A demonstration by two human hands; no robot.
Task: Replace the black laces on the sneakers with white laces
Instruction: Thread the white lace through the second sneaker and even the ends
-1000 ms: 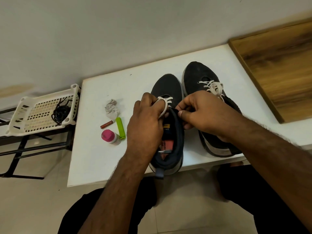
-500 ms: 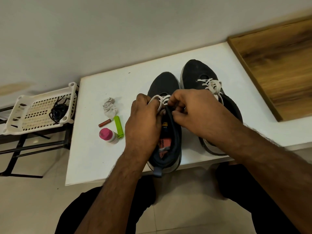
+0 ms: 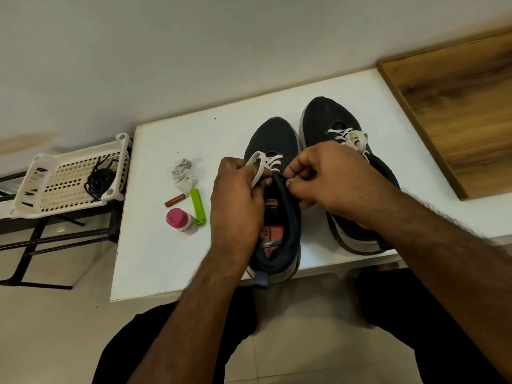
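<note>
This looks like a room in someone's home: a plain pale wall (image 3: 194, 51), a tiled floor (image 3: 55, 328) and a small white table (image 3: 155, 259) pushed against the wall. Left of the hands, a white plastic basket (image 3: 41, 189) sits on a black metal rack (image 3: 33, 245); to their right stands a wooden panel (image 3: 457, 106).

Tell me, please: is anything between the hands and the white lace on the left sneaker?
Nothing visible. The left hand already grips a loop of the white lace, and the right hand pinches at the left sneaker's collar edge beside it.
</note>
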